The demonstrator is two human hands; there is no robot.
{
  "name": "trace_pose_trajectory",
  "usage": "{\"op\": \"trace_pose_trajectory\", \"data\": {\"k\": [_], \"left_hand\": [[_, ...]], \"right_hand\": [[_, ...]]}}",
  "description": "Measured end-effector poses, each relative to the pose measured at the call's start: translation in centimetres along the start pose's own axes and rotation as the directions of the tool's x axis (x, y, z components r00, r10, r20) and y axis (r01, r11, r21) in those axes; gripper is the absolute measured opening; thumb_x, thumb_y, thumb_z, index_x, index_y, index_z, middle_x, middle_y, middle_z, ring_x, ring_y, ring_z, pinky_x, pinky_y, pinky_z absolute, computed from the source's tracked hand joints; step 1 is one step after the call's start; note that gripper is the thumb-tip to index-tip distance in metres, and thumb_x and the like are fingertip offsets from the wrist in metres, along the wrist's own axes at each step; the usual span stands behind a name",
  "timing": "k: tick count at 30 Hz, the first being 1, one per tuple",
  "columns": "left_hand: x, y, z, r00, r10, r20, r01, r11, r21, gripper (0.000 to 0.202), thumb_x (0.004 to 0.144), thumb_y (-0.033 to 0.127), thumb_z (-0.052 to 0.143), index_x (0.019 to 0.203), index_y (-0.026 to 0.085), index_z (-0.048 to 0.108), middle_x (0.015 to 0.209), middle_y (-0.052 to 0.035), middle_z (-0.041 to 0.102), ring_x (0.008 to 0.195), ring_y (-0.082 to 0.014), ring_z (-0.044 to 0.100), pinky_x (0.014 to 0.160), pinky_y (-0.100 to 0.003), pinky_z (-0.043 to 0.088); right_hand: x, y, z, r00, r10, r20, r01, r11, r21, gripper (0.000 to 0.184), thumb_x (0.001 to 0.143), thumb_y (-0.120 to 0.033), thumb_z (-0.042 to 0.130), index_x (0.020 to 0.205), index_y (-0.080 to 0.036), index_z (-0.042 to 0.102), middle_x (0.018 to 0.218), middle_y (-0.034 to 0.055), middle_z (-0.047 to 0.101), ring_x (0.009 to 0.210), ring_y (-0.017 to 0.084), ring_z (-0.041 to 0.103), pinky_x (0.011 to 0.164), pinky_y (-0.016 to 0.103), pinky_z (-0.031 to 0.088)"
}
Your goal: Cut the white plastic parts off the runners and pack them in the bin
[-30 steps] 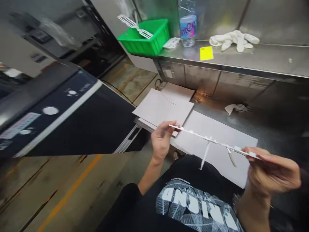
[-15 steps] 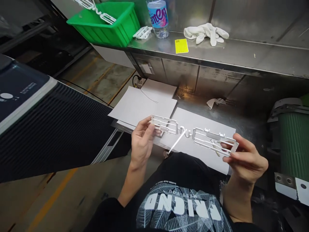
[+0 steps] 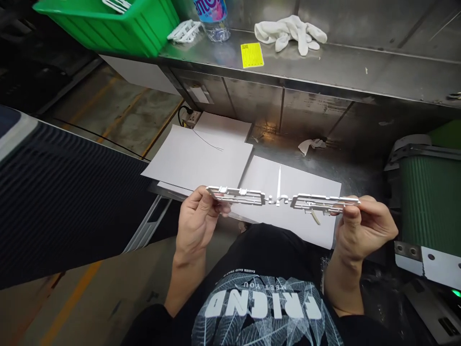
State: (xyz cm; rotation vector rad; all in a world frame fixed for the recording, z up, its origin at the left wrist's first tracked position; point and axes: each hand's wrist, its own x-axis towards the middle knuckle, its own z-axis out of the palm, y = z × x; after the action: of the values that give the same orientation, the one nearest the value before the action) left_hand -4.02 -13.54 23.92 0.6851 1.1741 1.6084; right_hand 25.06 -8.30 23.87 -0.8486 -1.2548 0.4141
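Between my two hands I hold a white plastic moulding (image 3: 245, 196): two slatted rectangular frames joined by a curvy runner, with a thin tapered sprue (image 3: 279, 182) standing up from the middle. My left hand (image 3: 198, 218) pinches the outer end of the left frame between thumb and fingers. The outer end of the right frame is gripped by my right hand (image 3: 363, 230). The piece is held level above white sheets (image 3: 288, 175) on the metal bench, its frames seen nearly edge-on. A small pale sliver (image 3: 316, 217) shows below the right frame.
A metal shelf (image 3: 345, 67) at the back carries a green bin (image 3: 144, 29), white plastic parts (image 3: 184, 31), a water bottle (image 3: 218, 31), a yellow label (image 3: 252, 55) and white gloves (image 3: 291, 33). A green ribbed conveyor belt (image 3: 430, 197) is at right, a dark ribbed belt (image 3: 72, 202) at left.
Both hands have turned the moulding, so its frames now look thinner and the sprue points away from me instead of toward me. The view has shifted slightly right and down.
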Motion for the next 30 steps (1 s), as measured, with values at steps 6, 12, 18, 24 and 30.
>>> {"op": "trace_pose_trajectory", "data": {"k": [6, 12, 18, 24, 30], "left_hand": [[-0.2, 0.3, 0.6, 0.997, 0.072, 0.025, -0.072, 0.997, -0.012, 0.041, 0.085, 0.05, 0.088, 0.076, 0.017, 0.066, 0.071, 0.0011, 0.07, 0.054, -0.0096, 0.067, 0.05, -0.018, 0.057], [-0.9, 0.9, 1.1, 0.971, 0.135, 0.196, -0.134, 0.991, -0.022, 0.035, 0.098, 0.044, 0.075, 0.079, 0.017, 0.064, 0.074, 0.0009, 0.066, 0.06, -0.0124, 0.07, 0.052, -0.022, 0.059], [-1.5, 0.9, 0.8, 0.921, 0.277, 0.273, -0.316, 0.942, 0.109, 0.024, 0.099, 0.041, 0.074, 0.115, 0.023, 0.073, 0.103, -0.0048, 0.074, 0.077, -0.015, 0.076, 0.067, -0.026, 0.066], [-1.2, 1.8, 0.7, 0.763, 0.466, 0.448, -0.643, 0.619, 0.451, 0.093, 0.073, 0.036, 0.099, 0.155, 0.028, 0.057, 0.151, -0.013, 0.062, 0.128, -0.0266, 0.068, 0.106, -0.039, 0.063], [-1.0, 2.5, 0.9, 0.697, 0.498, 0.516, -0.717, 0.5, 0.485, 0.078, 0.072, 0.03, 0.099, 0.143, 0.023, 0.068, 0.124, -0.0099, 0.078, 0.11, -0.0214, 0.074, 0.097, -0.036, 0.064]], "right_hand": [[0.2, 0.1, -0.1, 0.996, 0.066, -0.055, -0.063, 0.997, 0.055, 0.019, 0.083, -0.034, 0.093, 0.084, -0.021, 0.079, 0.064, -0.0015, 0.068, 0.051, 0.014, 0.059, 0.044, 0.027, 0.044], [0.3, 1.1, -0.5, 0.952, 0.193, -0.237, -0.192, 0.981, 0.027, 0.025, 0.066, -0.036, 0.096, 0.068, -0.019, 0.077, 0.053, 0.001, 0.067, 0.04, 0.017, 0.054, 0.037, 0.028, 0.037], [0.6, 0.3, -0.7, 0.826, 0.503, -0.254, -0.505, 0.861, 0.063, 0.023, 0.059, -0.033, 0.088, 0.054, -0.023, 0.068, 0.046, 0.0017, 0.059, 0.029, 0.016, 0.042, 0.025, 0.03, 0.029], [0.8, 0.4, -1.2, 0.746, 0.644, -0.171, -0.636, 0.764, 0.108, 0.024, 0.053, -0.029, 0.089, 0.053, -0.02, 0.067, 0.045, 0.0015, 0.055, 0.028, 0.01, 0.036, 0.022, 0.023, 0.025], [0.4, 1.7, -1.8, 0.737, 0.667, -0.107, -0.65, 0.743, 0.159, 0.03, 0.051, -0.032, 0.095, 0.054, -0.018, 0.068, 0.04, -0.0009, 0.049, 0.026, 0.009, 0.033, 0.021, 0.021, 0.026]]}}
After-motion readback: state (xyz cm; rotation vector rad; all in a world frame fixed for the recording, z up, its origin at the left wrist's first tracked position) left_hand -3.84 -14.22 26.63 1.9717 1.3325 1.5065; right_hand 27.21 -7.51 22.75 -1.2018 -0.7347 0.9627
